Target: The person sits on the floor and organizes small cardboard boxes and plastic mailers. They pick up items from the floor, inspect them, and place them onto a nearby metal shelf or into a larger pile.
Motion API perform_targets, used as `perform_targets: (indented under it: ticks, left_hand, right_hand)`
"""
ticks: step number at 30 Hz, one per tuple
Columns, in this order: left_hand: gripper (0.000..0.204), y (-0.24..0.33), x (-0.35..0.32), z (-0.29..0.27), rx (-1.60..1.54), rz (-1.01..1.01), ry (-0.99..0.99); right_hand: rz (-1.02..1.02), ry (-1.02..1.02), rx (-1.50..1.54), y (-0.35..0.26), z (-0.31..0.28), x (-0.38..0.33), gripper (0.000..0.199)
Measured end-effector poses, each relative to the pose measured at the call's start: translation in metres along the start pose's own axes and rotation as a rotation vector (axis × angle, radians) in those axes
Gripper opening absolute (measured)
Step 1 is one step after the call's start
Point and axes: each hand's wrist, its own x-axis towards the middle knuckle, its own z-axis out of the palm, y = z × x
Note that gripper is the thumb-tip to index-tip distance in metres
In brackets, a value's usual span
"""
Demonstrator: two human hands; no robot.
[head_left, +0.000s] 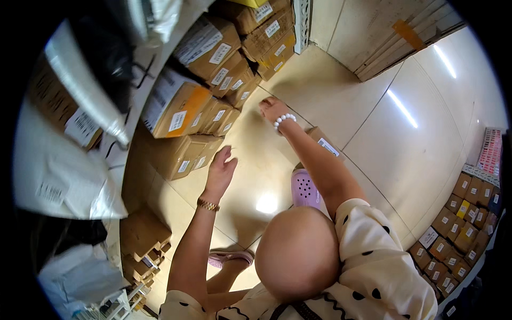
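My left hand is over the floor just right of the lower stacked boxes, thumb and fingers apart and holding nothing I can see. A gold bracelet is on that wrist. Farther ahead, my right hand is beside the far boxes, its fingers bent and turned down so their tips are hidden. Its wrist has a white bead bracelet. Brown cardboard boxes with white labels are stacked to the left of both hands; an orange-banded box is among them. Partly under my right forearm, a small cardboard box rests on the floor.
On the left, a shelf edge carries white plastic packages. More boxes are piled low beneath it. Small labelled boxes fill a rack at the far right. A large cardboard panel leans at the back. My knee blocks the middle.
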Motion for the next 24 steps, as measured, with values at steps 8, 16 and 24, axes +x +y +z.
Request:
perform_targets:
  ticks: [8, 16, 24]
  left_hand:
    - [0.066, 0.037, 0.138, 0.044, 0.490, -0.187, -0.138]
    - [0.048, 0.058, 0.150, 0.069, 0.626, -0.340, 0.044]
    - [0.033, -0.010, 0.181, 0.079, 0.913, -0.156, -0.020]
  right_hand:
    - [-0.081, 0.175, 0.014, -0.009, 0.007, 0.024, 0.051]
    - [-0.136, 0.087, -0.045, -0.013, -0.009, 0.047, 0.062]
    - [-0.205, 0.065, -0.127, -0.011, 0.001, 0.074, 0.059]
